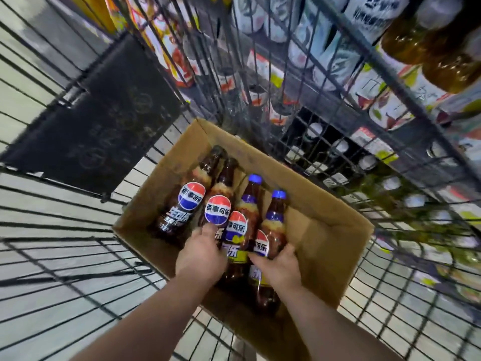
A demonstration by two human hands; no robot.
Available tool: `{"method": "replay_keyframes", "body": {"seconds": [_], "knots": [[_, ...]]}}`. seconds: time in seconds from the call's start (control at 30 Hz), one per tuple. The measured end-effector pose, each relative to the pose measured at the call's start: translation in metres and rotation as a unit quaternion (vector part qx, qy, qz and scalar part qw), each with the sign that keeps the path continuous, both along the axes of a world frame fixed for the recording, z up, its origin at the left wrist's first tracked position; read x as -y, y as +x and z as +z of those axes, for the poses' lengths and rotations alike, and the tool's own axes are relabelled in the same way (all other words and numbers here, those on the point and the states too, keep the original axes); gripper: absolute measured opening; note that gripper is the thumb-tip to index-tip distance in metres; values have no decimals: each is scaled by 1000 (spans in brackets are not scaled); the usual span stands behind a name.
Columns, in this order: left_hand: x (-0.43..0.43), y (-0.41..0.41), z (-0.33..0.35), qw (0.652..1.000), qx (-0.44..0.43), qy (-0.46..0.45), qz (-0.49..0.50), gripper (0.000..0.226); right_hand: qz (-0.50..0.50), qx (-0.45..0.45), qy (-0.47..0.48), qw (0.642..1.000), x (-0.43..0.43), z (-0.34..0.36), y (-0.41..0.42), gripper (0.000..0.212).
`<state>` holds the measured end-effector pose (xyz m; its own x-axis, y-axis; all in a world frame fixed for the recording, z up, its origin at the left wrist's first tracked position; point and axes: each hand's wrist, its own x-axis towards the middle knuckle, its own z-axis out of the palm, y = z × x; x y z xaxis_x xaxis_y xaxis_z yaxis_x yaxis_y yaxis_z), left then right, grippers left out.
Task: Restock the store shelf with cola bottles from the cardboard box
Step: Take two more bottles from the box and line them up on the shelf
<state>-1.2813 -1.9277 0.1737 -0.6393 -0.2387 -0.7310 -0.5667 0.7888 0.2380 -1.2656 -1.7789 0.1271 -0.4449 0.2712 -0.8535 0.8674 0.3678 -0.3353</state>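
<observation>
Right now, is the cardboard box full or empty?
Partly full: four cola bottles lie inside the cardboard box, bare bottom showing beside them.

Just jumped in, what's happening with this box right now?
A person is reaching into the open brown cardboard box, sitting in a black wire cart. Four brown plastic cola bottles lie inside. The right hand grips the rightmost blue-capped bottle; the left hand rests on the middle bottles, grip unclear.

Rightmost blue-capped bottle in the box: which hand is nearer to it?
Right. The right hand grips the rightmost blue-capped bottle round its lower body; the left hand touches bottles farther left.
</observation>
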Motion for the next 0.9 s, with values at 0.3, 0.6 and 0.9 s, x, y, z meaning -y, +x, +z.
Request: {"method": "replay_keyframes", "body": {"seconds": [0.3, 0.6, 0.9], "knots": [[-5, 1, 8, 998, 6, 48, 35, 49, 6, -88, -25, 996, -34, 91, -11, 68], [-53, 2, -20, 995, 80, 27, 53, 90, -31, -123, -44, 991, -73, 129, -8, 68], [-62, 8, -37, 993, -12, -21, 111, 84, -85, -134, -71, 985, -85, 113, -3, 62]]}}
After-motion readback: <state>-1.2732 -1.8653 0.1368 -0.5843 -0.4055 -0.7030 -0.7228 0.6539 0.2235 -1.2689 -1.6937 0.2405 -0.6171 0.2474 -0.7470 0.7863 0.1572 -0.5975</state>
